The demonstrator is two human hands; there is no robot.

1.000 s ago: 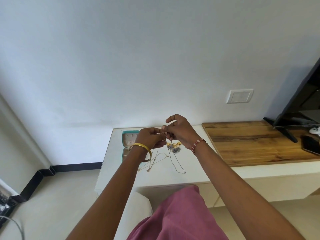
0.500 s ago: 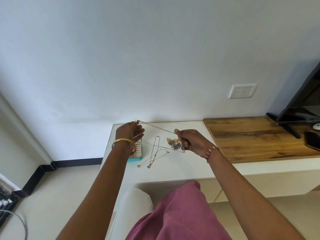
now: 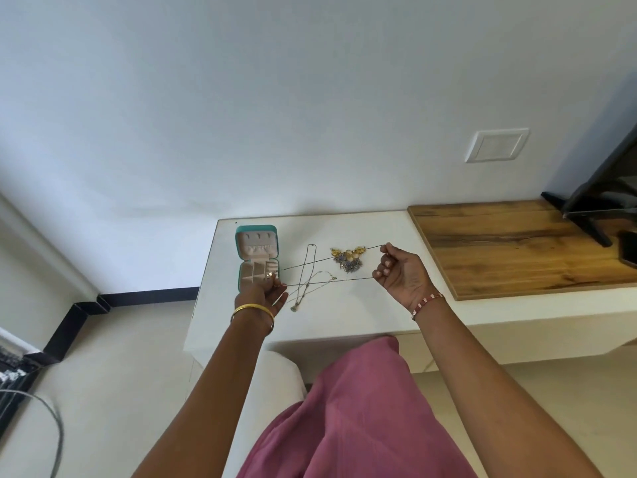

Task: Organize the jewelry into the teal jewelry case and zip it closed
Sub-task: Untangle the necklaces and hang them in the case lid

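The teal jewelry case (image 3: 256, 232) lies open on the white table (image 3: 344, 322), its pale compartments showing. My left hand (image 3: 263, 293) is at the case's near edge and pinches one end of a thin chain necklace (image 3: 331, 269). My right hand (image 3: 400, 274) pinches the other end, so the chain stretches in two strands between the hands above the table. Two thin necklaces (image 3: 306, 274) lie crossed on the table under the chain. A cluster of gold and grey earrings (image 3: 348, 260) sits behind it.
A wooden board (image 3: 517, 246) covers the table's right part, with a black TV stand (image 3: 586, 219) and a dark object (image 3: 629, 250) on it. A white seat (image 3: 272, 391) and pink clothing (image 3: 344, 426) are below. A wall switch plate (image 3: 496, 144) is above.
My hands have spread apart, pulling the chain taut. The left hand then dropped from behind the case to its near edge; the right hand moved right.
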